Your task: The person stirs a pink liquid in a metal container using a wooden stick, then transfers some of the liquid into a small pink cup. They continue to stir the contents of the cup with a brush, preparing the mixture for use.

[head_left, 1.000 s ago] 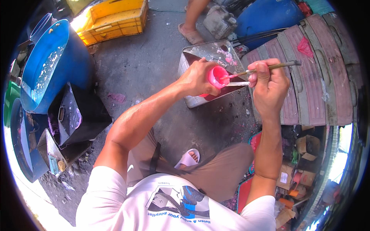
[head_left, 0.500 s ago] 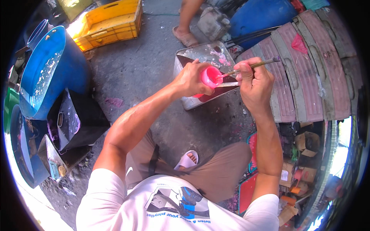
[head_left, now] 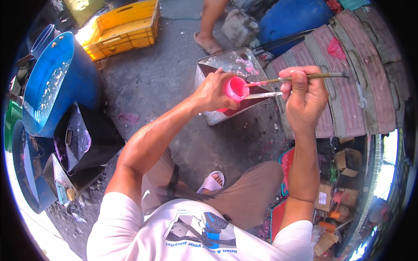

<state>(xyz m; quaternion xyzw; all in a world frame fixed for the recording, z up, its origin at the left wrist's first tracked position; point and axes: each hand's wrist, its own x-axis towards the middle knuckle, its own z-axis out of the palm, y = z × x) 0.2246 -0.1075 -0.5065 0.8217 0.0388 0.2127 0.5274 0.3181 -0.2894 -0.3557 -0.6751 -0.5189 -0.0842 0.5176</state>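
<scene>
My left hand (head_left: 214,92) is closed around a small pink cup (head_left: 237,89), its mouth tilted toward the right and bright pink inside. A long thin brush (head_left: 315,75) is gripped between the thumb and fingers of my right hand (head_left: 305,95). The brush's pink-coated end is at the cup's mouth, and its grey end points out to the right. Under both hands stands a square metal tin (head_left: 224,58) with a cut-open, dark red side and pink splashes on top. A pale flat strip (head_left: 263,95) runs from beside the cup toward my right hand; whether my fingers touch it, I cannot tell.
At left are a blue tub (head_left: 32,98) and black open tins (head_left: 93,139). A yellow crate (head_left: 124,37) lies at far left. Another person's foot (head_left: 208,43) is behind the tin. Pinkish-grey ridged panels (head_left: 320,93) and cardboard boxes (head_left: 347,162) are at right.
My right hand has moved right, and the brush now lies flatter, with more of its length showing. My left hand and the cup have shifted only slightly.
</scene>
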